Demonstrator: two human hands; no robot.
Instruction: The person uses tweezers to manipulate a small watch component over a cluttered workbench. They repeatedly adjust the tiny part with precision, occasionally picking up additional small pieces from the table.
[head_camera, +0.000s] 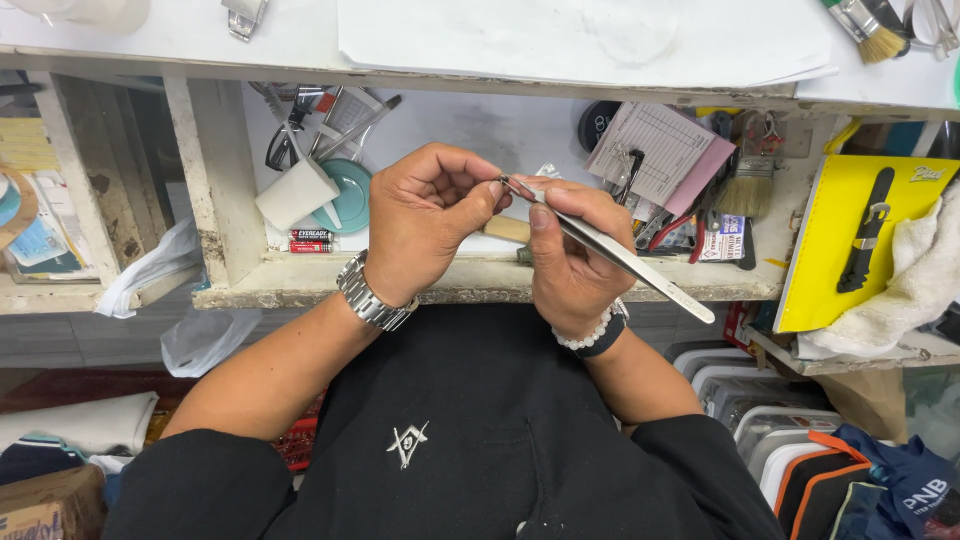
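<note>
Right hand (570, 255) fingers pinch tweezers (620, 258); left hand (420, 225) curled at tip.

A worn, chipped white workbench (480, 285) spans the scene with an open cluttered drawer (440, 130) in its middle, a dark cubbyhole (90, 190) at left, and stacked plastic bins (745, 400) lower right under even light.

Left hand (420, 225) curled, fingertips pinched together, right hand (570, 250) closed in a pinch grip, both forearms raised, wrists bent inward.
</note>
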